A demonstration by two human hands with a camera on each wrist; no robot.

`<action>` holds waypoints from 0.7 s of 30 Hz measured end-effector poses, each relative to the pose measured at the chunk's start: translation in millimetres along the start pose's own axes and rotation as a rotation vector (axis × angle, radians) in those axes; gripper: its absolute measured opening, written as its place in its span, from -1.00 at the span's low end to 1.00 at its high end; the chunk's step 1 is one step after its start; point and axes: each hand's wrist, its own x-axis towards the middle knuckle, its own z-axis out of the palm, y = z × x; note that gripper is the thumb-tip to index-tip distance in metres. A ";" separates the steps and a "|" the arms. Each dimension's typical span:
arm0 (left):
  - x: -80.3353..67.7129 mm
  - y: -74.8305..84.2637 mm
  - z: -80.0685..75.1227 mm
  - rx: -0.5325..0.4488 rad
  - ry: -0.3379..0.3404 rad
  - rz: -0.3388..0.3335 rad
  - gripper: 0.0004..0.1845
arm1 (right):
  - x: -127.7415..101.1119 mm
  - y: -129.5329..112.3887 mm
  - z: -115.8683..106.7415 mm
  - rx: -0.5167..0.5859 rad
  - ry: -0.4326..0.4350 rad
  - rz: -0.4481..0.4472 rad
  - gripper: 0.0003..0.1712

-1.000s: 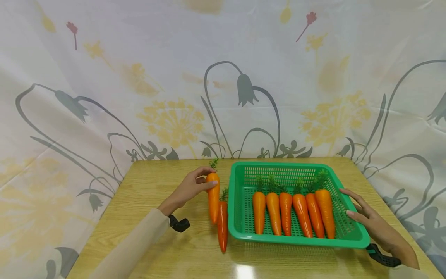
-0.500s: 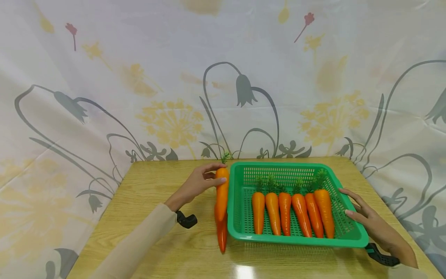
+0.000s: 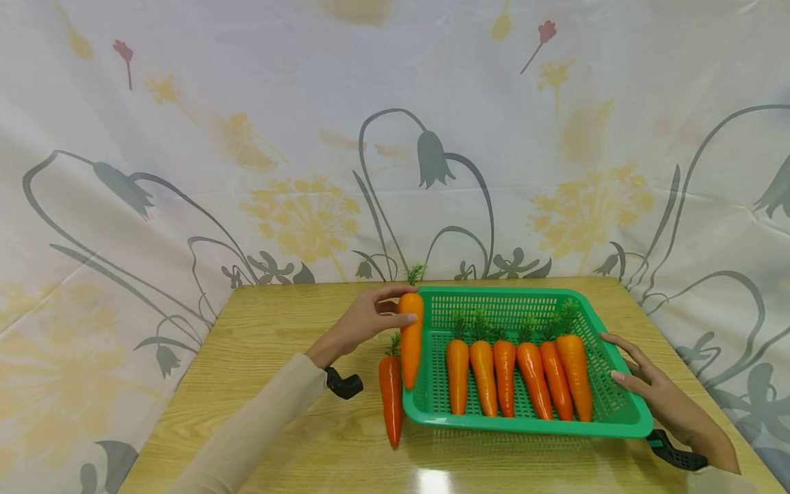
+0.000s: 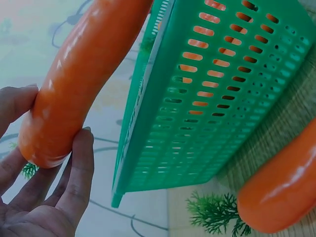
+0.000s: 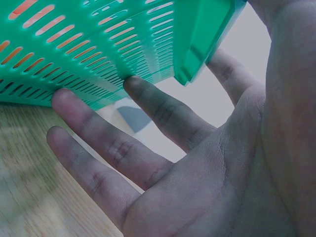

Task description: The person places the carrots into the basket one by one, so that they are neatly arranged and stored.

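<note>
My left hand pinches an orange carrot near its leafy top, between thumb and fingers. The carrot hangs tip down over the left rim of a green plastic basket. In the left wrist view, the carrot is beside the basket's slotted outer wall. A redder carrot lies on the table just left of the basket. My right hand holds the basket's right rim, thumb over the edge. Seen from the right wrist, its fingers extend along the outer wall.
Several carrots lie side by side inside the basket, green tops toward the back. Everything stands on a wooden table. A flower-printed cloth hangs behind and along both sides.
My left hand has carried its carrot rightward, past the redder carrot on the table, to the basket's left rim. The right hand and the basket have stayed in place.
</note>
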 end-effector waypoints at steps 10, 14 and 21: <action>11.3 4.7 9.9 0.014 -0.047 0.044 -0.49 | -0.4 0.4 0.5 0.003 -0.002 0.003 -0.23; 17.2 6.0 14.9 0.026 -0.057 0.060 -0.50 | -0.2 -0.4 0.6 0.004 -0.003 0.000 -0.23; 26.8 7.7 23.8 0.052 -0.063 0.074 -0.50 | -0.9 -1.5 -0.1 -0.019 0.001 0.000 -0.23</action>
